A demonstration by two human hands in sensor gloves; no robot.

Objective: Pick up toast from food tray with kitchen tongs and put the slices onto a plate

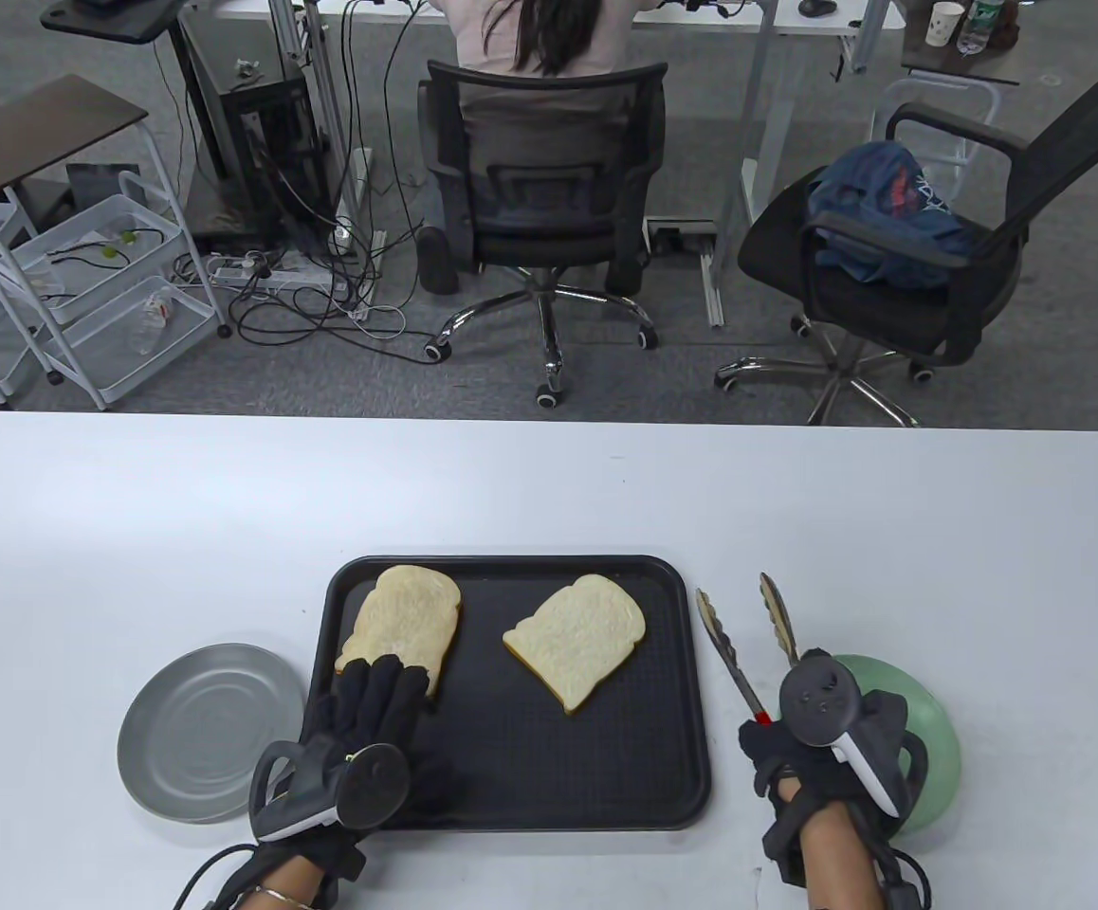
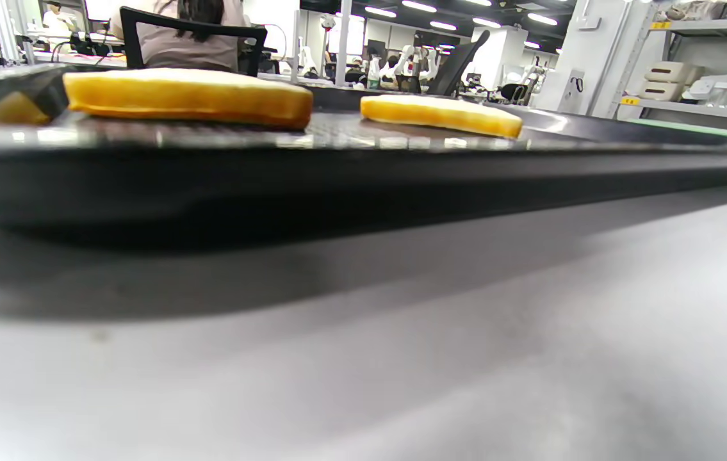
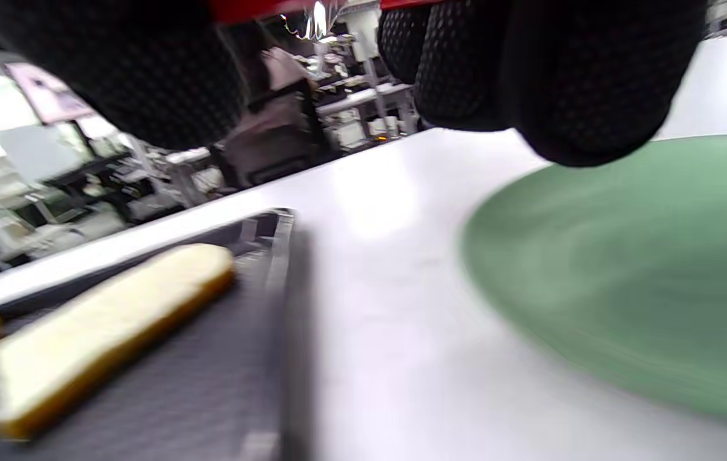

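While two slices of toast lie on the black food tray point(image 1: 606, 796), one slice point(image 1: 401, 616) sits at its far left corner and the other slice point(image 1: 575, 639) near its middle, apart from each other. On the tray's near left part, the left hand point(image 1: 369, 730) lies flat with straight fingers whose tips touch the left slice. Just right of the tray, the right hand point(image 1: 800, 758) grips the kitchen tongs point(image 1: 748, 630), their arms spread. Left of the tray rests a grey metal plate point(image 1: 198, 730); a green plate point(image 1: 928, 749) lies right of it, under the right hand.

Table view overhead; both wrist views table-level, close, sharing tray point(image 1: 682, 664).
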